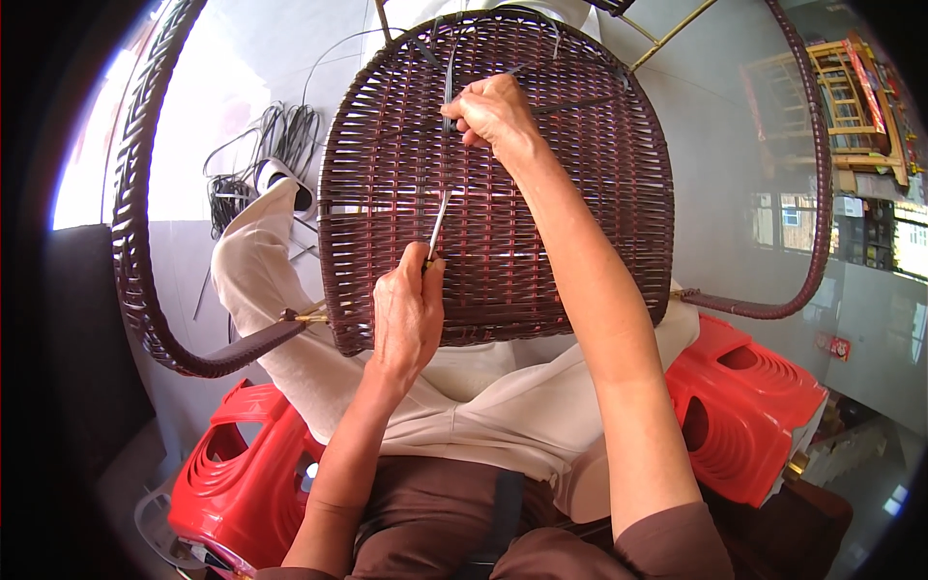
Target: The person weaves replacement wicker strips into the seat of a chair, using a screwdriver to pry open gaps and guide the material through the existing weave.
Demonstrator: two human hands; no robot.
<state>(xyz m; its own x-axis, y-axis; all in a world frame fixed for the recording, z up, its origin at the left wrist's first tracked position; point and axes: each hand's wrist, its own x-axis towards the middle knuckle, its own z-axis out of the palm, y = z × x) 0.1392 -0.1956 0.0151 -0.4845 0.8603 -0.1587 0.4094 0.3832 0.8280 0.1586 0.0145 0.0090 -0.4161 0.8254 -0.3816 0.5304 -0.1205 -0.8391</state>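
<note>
Holds a slim tool (439, 225) in the left hand (406, 314), fingers (418, 259) wrapped around its mostly hidden handle, above the left half of a brown woven chair seat (570, 232). Aims the pale metal shaft toward the seat's far edge, its tip at the weave; cannot tell whether beneath a strand. With the right hand (495, 116), pinches dark strips (449, 87) between thumb and fingers, closer to the seat's far edge and left of its middle. Sits with the seat in front, near edge over beige trousers (261, 256), and brown wrapped loops (133, 232) off both side edges. Has one red stool (232, 483) beyond the seat's near left corner and a second red stool (749, 406) beyond the near right. To the left, has a bundle of dark strands (280, 130) on the floor (333, 87), just beside a shoe (302, 197).
</note>
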